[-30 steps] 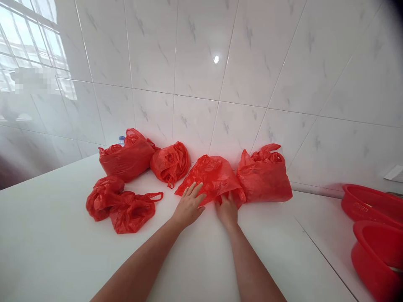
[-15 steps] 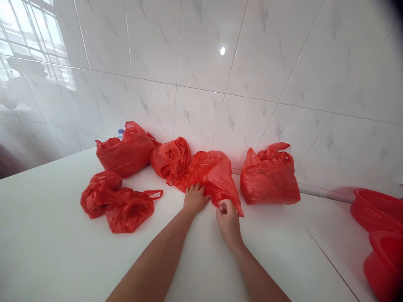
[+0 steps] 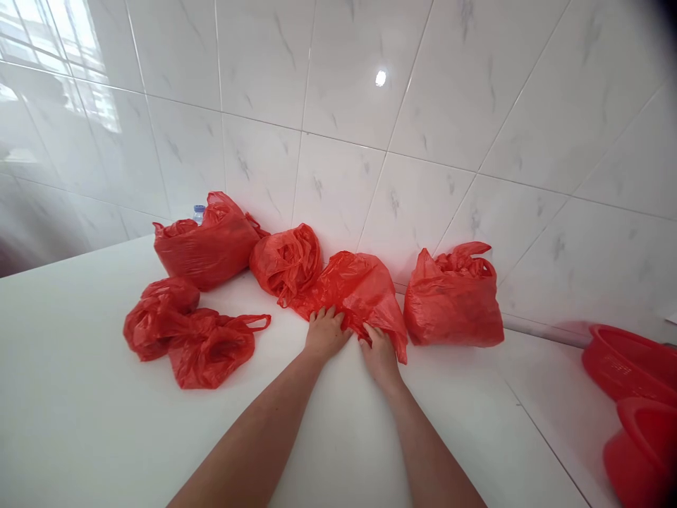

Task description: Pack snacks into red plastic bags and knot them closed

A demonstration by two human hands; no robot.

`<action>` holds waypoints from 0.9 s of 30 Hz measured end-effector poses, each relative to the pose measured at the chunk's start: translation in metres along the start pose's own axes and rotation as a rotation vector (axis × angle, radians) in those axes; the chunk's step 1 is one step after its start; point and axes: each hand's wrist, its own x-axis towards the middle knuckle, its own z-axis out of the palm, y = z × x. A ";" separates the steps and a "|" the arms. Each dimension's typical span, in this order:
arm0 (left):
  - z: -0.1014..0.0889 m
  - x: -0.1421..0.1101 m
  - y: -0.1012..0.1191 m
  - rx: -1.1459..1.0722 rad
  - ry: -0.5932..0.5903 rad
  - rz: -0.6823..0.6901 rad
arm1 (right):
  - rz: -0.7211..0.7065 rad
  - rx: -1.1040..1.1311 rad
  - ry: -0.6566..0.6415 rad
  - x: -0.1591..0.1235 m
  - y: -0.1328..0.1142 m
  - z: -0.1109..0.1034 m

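Observation:
A thin red plastic bag [image 3: 364, 282] lies spread and crumpled on the white table, close to the tiled wall. My left hand [image 3: 325, 335] rests on its near edge with fingers stretched out and apart. Just to the right, my right hand [image 3: 379, 353] touches the same edge near the bag's right corner, its fingers loosely extended and partly spread. Against the bag's left end sits a bunched red plastic bag [image 3: 285, 261]. To the right stands a filled red plastic bag [image 3: 455, 307] with its handles gathered on top; its contents are hidden.
Farther left, another full red bag [image 3: 209, 247] stands before a blue-capped bottle [image 3: 199, 213]. Nearer, a knotted red bag [image 3: 185, 335] lies on the table [image 3: 74, 395]. Red plastic basins [image 3: 629, 363] sit at the right edge. The tiled wall [image 3: 338, 176] bounds the back.
My right hand's fingers have uncurled from a pinch and now lie against the bag's edge. My left hand stays on the bag. The view has shifted slightly.

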 end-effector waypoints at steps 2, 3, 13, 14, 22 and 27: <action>-0.001 0.000 0.001 0.004 -0.002 -0.009 | 0.012 0.043 -0.010 -0.004 -0.002 -0.001; -0.002 0.000 0.001 0.005 -0.003 -0.016 | 0.027 0.068 -0.007 -0.008 -0.004 -0.003; -0.009 0.003 0.003 0.003 -0.022 -0.074 | 0.415 0.894 -0.299 -0.061 -0.021 -0.058; -0.009 0.003 0.003 -0.002 -0.023 -0.074 | 0.431 0.937 -0.391 -0.066 -0.020 -0.066; -0.008 0.006 0.002 -0.022 -0.032 -0.094 | 0.491 0.742 -0.524 -0.083 -0.015 -0.109; -0.007 0.007 0.001 -0.038 -0.007 -0.118 | 0.538 0.390 -0.297 -0.090 0.003 -0.130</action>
